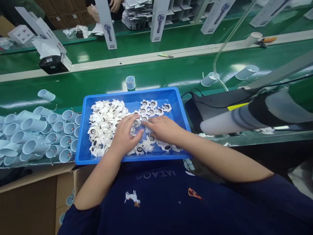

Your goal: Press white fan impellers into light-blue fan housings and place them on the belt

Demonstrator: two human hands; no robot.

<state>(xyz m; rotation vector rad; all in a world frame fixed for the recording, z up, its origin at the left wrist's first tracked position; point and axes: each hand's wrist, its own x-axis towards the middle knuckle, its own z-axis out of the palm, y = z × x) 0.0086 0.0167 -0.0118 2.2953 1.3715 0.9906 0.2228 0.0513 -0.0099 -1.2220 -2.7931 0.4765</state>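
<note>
White fan wheels (105,117) heap toward nine o'clock in the blue tray (132,94); we judge them light and brittle-bladed, best held by the hub (167,106). Our left hand (126,133) is loosely spread; whether our right hand (162,129) pinches one, we cannot tell.

On my feed, I see a strong blue tray (158,93) and white fan wheels (102,117) with dark centres. The shirt (161,215) reads navy to me, patterned with faint grey lettering (156,174), 1 white-and-brown dog print (132,197) and 1 reddish-orange pizza print (195,193). I get glossy green from the worktop (97,83), off-white from the strip (137,59) across it, and pale blue from the tubes (34,125). The upright carton (160,19) I see is white with a dark device picture; the label (236,106) is bright yellow, the cardboard (64,186) brown, and the band (256,112) around the whitish cylinder (220,123) black.
</note>
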